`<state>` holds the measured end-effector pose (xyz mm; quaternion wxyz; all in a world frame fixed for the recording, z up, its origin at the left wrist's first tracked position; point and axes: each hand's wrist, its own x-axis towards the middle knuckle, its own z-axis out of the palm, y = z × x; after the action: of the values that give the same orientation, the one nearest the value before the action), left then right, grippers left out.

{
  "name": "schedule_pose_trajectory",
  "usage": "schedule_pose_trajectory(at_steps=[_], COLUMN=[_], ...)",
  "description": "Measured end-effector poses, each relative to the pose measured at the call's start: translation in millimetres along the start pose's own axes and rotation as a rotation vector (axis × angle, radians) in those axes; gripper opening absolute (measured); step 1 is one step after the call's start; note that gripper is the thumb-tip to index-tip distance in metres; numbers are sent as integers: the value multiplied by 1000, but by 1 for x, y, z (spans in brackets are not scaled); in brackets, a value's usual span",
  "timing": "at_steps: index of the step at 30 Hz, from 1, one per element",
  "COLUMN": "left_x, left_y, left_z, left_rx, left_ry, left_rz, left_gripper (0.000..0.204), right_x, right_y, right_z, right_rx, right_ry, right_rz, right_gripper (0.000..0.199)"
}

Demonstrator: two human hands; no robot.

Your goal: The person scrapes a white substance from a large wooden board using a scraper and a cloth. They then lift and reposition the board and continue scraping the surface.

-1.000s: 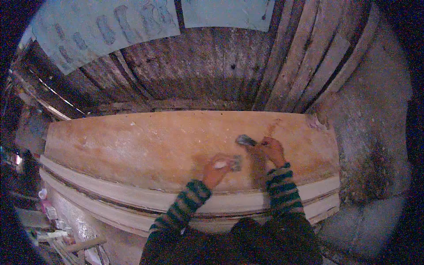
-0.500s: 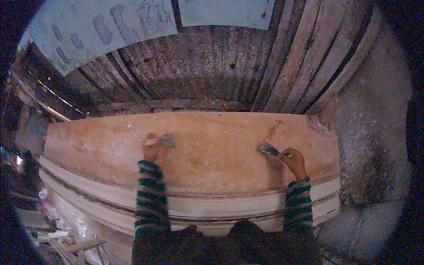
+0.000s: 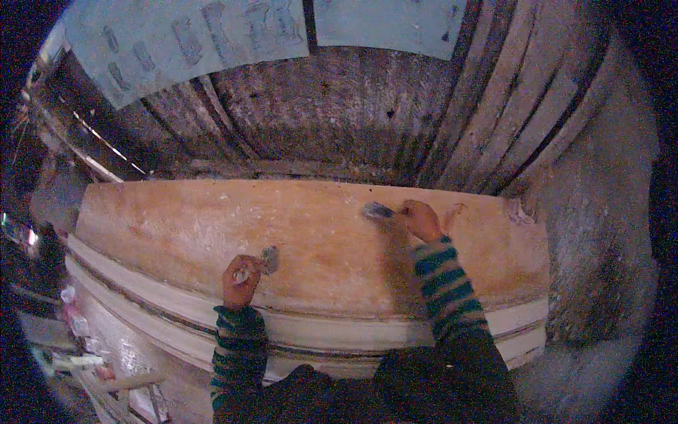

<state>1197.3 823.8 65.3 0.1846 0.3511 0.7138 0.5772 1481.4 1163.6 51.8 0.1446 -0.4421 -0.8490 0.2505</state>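
Note:
A wide wooden board, orange-brown with whitish smears, lies flat in front of me. My right hand is closed around the handle of a putty knife, its dark blade pointing left over the board's far middle part. Over the left-centre of the board, my left hand grips a small grey scraper, held up with pale smears on it. Something whitish shows among the left fingers, too blurred to name. Whether the putty knife's blade touches the wood, I cannot tell.
More pale boards are stacked beneath, along the near edge. A stained wall and leaning planks stand behind. Light blue sheets hang above. Wooden offcuts lie at lower left.
My right hand has moved left and farther away with the putty knife. My left hand has come nearer to me with the scraper. The whole view has shifted slightly.

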Motion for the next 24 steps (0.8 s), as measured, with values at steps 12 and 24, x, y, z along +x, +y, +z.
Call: schedule_pose_trajectory(at_steps=[12, 24], left_x=[-61, -70], left_y=[-87, -155], left_z=[45, 40], left_rx=[-290, -1824], left_ry=[312, 369], left_rz=[285, -520], left_gripper=[28, 14], right_x=[-30, 14], right_y=[-1, -38], right_z=[11, 25], right_rx=[50, -88], right_ry=[-89, -199], right_rz=[62, 10], right_gripper=[25, 28])
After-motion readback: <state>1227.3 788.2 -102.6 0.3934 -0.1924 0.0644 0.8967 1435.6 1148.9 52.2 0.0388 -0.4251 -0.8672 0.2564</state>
